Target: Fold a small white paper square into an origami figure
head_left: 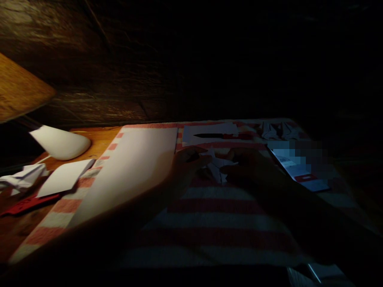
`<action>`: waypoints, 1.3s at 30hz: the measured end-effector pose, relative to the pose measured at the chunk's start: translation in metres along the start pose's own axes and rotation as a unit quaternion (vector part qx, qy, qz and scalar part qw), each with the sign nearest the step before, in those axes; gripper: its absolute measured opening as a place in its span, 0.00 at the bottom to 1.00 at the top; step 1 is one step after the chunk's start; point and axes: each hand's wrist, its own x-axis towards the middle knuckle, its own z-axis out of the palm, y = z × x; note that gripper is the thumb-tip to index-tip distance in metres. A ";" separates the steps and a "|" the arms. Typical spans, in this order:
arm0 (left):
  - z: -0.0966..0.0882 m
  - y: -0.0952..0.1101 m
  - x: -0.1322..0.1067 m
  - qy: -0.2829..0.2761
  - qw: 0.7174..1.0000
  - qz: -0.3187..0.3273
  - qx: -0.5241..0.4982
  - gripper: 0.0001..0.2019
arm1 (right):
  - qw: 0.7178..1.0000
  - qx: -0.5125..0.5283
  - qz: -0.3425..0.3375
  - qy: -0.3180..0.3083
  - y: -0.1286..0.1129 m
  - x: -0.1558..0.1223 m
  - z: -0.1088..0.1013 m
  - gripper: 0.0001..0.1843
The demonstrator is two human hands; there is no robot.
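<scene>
Between my two hands is a small folded white paper figure [218, 166] with pointed tips, held just above the striped cloth. My left hand [191, 161] pinches its left side with thumb and fingers. On the other side my right hand [243, 163] is closed on its right edge, and deep shadow hides most of those fingers. Left of my hands lies a large white sheet [131, 159]. Beyond them a knife [209, 136] with a dark blade and red handle rests on a smaller white paper [188, 138].
A lit phone [295, 165] lies right of my hands, with folded paper pieces [279, 130] behind it. At left stand a lamp [60, 143], crumpled-looking folded paper [25, 177], a white paper stack [66, 178] and a red flat object [31, 204]. A red-and-white striped cloth [215, 206] covers the table.
</scene>
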 end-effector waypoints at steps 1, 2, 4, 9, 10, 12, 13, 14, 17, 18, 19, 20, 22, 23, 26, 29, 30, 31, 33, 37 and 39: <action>0.000 0.000 -0.001 -0.004 1.000 0.002 0.006 0.13 | 1.000 -0.009 0.001 -0.023 0.001 0.000 -0.001 0.14; -0.001 0.001 -0.001 -0.009 1.000 0.005 0.016 0.12 | 0.999 -0.021 -0.001 -0.045 0.002 0.000 -0.002 0.14; -0.001 0.002 -0.003 -0.023 0.999 0.014 0.038 0.11 | 0.996 -0.046 -0.009 -0.071 0.004 0.001 -0.003 0.13; 0.000 0.007 -0.006 -0.040 0.997 0.014 0.064 0.08 | 0.996 -0.063 0.019 -0.064 0.008 0.001 0.000 0.11; 0.001 0.007 -0.006 -0.038 0.997 0.011 0.068 0.08 | 0.997 -0.049 0.020 -0.054 0.008 0.000 0.002 0.13; 0.001 0.009 -0.005 -0.026 0.997 0.015 0.074 0.11 | 1.000 -0.005 0.023 -0.021 0.006 -0.001 0.003 0.15; 0.000 0.009 -0.004 -0.015 0.997 0.026 0.073 0.12 | 0.999 0.017 0.030 -0.005 0.005 -0.002 0.002 0.16; -0.002 0.010 -0.002 -0.001 0.996 0.047 0.073 0.13 | 0.999 0.031 0.044 0.004 0.004 -0.002 0.001 0.15; -0.010 0.015 0.004 0.045 0.979 0.170 0.106 0.11 | 0.997 0.004 0.076 -0.017 0.000 -0.001 -0.009 0.11; -0.013 0.018 0.005 0.052 0.964 0.220 0.140 0.10 | 0.998 -0.026 0.063 -0.017 -0.001 0.000 -0.013 0.09; -0.015 0.022 0.006 0.046 0.946 0.269 0.175 0.09 | 0.996 -0.071 0.042 -0.015 -0.002 0.001 -0.016 0.09; -0.016 0.027 0.005 0.023 0.928 0.307 0.209 0.09 | 0.990 -0.131 0.022 -0.040 -0.002 0.002 -0.019 0.07; -0.016 0.036 0.002 -0.036 0.893 0.362 0.265 0.12 | 0.973 -0.222 -0.026 -0.063 -0.003 0.004 -0.022 0.07; -0.015 0.040 0.000 -0.073 0.877 0.378 0.287 0.12 | 0.968 -0.237 -0.051 -0.069 -0.004 0.005 -0.022 0.07; -0.008 0.050 -0.007 -0.130 0.856 0.390 0.314 0.10 | 0.960 -0.243 -0.089 -0.109 -0.005 0.007 -0.018 0.09; -0.009 0.059 -0.011 -0.151 0.847 0.382 0.338 0.09 | 0.958 -0.244 -0.110 -0.106 -0.004 0.009 -0.017 0.10; -0.012 0.063 -0.012 -0.161 0.841 0.375 0.356 0.10 | 0.959 -0.241 -0.114 -0.095 -0.003 0.009 -0.017 0.10; -0.018 0.067 -0.013 -0.166 0.834 0.365 0.379 0.10 | 0.962 -0.234 -0.113 -0.086 -0.001 0.010 -0.018 0.10; -0.033 0.075 -0.016 -0.165 0.817 0.345 0.433 0.11 | 0.970 -0.207 -0.100 -0.073 0.003 0.010 -0.019 0.11; -0.065 0.078 -0.030 -0.117 0.812 0.333 0.464 0.13 | 0.976 -0.195 -0.081 -0.052 0.004 0.012 -0.017 0.12; -0.072 0.070 -0.041 -0.135 0.801 0.334 0.478 0.15 | 0.966 -0.238 -0.089 -0.055 0.000 0.011 -0.013 0.11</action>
